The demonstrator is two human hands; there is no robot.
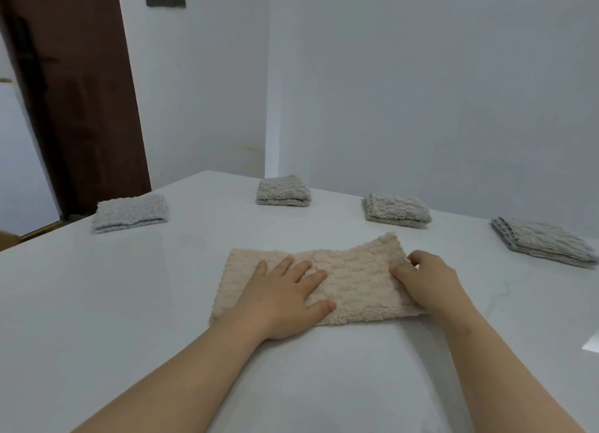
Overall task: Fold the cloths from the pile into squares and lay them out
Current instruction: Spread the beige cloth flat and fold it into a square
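- Bench (97, 303): white, smooth top; it carried every cloth listed below.
- Beige cloth (353, 280): fleecy, folded into a long band; it lay flat on the near middle of the bench, its long side running left to right, with its far right corner standing up a little.
- My left hand (285, 300): palm down on the left half of the beige cloth, fingers straight and spread, pressing it flat.
- My right hand (428, 280): at the right end of the beige cloth, fingers curled over that edge and thumb on top, gripping it.
- Pale blue-grey cloth (129, 213): folded, far left on the bench.
- Grey-beige cloth (283, 191): folded into a square, far middle, near the wall corner.
- Ribbed grey cloth (397, 210): folded, to the right of the grey-beige one and well apart from it.
- Dark-edged grey cloth (544, 241): folded, farthest right.
- Door (74, 92): dark brown, beyond the bench at far left.
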